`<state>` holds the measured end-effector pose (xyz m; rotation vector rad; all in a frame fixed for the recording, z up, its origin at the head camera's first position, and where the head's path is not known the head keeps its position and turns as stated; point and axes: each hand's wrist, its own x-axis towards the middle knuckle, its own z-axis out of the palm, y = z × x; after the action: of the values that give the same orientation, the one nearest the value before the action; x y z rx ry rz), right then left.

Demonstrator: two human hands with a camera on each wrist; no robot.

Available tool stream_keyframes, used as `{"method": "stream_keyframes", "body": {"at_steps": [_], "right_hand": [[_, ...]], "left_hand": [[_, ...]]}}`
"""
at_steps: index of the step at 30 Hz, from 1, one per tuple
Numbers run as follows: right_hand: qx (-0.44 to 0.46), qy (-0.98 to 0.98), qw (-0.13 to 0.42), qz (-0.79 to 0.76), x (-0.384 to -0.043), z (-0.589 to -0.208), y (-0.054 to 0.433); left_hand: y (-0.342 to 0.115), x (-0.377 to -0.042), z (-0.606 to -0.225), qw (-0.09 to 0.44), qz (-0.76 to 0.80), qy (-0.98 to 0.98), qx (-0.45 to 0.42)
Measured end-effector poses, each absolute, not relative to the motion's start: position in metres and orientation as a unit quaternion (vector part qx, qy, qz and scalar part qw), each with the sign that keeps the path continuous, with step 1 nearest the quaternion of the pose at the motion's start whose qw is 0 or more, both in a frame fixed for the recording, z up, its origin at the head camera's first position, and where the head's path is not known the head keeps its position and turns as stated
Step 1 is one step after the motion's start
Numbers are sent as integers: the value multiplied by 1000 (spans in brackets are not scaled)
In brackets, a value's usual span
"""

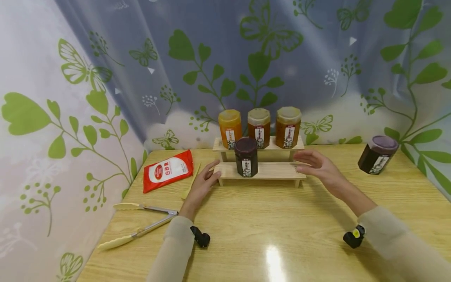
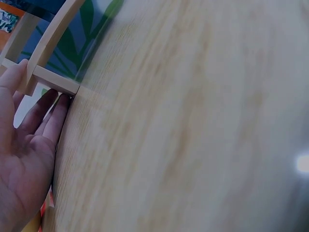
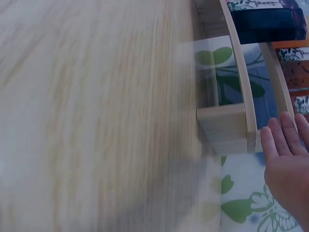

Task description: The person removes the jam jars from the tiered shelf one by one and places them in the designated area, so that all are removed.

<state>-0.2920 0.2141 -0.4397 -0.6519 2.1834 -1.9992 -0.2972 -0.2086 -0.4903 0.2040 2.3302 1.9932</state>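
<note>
A two-tier wooden stand [image 1: 276, 171] is on the table between my hands. My left hand [image 1: 202, 183] is at the stand's left end. In the left wrist view its thumb touches the end of the shelf and its fairly straight fingers reach to the leg. At the right end my right hand [image 1: 322, 169] has its fingers extended beside the stand; I cannot tell whether they touch it. One dark jar [image 1: 246, 157] is on the lower tier. An orange jar [image 1: 230, 128], an amber jar [image 1: 258, 127] and a brownish jar [image 1: 287, 127] line the upper tier.
Another dark jar [image 1: 378, 155] with a purple lid stands at the table's right. To the left lie a red-and-white packet [image 1: 169, 170], a thin yellowish utensil [image 1: 193, 182] partly behind my left hand, and spread tongs [image 1: 155, 225]. A patterned curtain [image 1: 211, 58] hangs behind the stand.
</note>
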Motion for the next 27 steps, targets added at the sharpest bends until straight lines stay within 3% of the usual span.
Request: {"method": "stream_keyframes", "body": {"at_steps": [8, 27], "right_hand": [[-240, 715, 82, -652, -300, -438, 191], [-230, 698, 133, -665, -309, -437, 120]], "left_hand": [[-203, -288, -469, 43, 644, 760, 74], [-208, -298, -494, 20, 637, 768, 68]]}}
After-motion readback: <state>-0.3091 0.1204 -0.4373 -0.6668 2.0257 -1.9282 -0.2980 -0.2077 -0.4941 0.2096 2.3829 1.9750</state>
